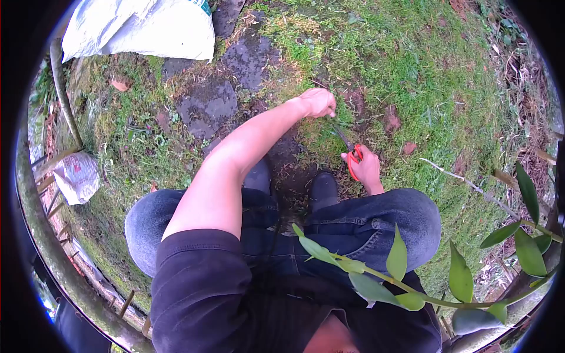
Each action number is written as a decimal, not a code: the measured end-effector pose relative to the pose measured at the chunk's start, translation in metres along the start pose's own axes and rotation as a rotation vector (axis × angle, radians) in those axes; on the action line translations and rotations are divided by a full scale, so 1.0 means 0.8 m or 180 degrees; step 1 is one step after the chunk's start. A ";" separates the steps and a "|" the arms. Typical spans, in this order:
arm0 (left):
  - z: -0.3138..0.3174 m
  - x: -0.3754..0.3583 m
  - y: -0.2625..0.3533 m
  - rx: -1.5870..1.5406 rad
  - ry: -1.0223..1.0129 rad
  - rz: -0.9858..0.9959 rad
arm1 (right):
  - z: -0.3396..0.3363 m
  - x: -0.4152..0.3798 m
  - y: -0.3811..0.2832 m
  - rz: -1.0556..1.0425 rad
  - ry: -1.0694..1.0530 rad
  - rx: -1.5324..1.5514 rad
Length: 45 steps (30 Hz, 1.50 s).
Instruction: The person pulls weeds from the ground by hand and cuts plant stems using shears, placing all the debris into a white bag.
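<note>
My right hand (pixel 367 167) is wrapped round the red-orange handles of a pair of scissors (pixel 355 157). Their dark blades slant up and left over the grass, toward my left hand (pixel 318 103). That hand is closed low above the ground, fingers curled in a pinch near the blade tips. Whatever lies between its fingers is too small to make out. Short green grass and moss (pixel 323 144) surround the blades, with bare brown soil beside them.
Dark flat paving stones (pixel 207 109) lie left of my arm. A large white sack (pixel 159 29) rests at the top left, and a smaller white bag (pixel 77 177) by a wooden fence rail (pixel 28 194). A leafy stem (pixel 435 301) crosses in front of my right knee.
</note>
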<state>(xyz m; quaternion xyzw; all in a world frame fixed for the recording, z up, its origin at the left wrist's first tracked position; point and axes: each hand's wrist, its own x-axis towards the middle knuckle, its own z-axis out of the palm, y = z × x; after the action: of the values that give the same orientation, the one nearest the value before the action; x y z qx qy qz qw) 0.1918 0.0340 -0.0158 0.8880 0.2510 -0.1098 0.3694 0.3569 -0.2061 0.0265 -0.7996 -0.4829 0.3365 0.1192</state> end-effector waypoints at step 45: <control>0.032 -0.074 -0.007 -0.1325 0.0851 -0.1167 | 0.035 0.005 -0.027 -0.0645 0.0329 -0.0851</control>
<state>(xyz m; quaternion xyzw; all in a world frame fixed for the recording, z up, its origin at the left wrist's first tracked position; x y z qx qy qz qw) 0.1386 -0.0021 -0.0145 0.7397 0.4705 -0.0030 0.4811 0.3245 -0.1958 0.0152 -0.7719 -0.5947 0.2139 0.0697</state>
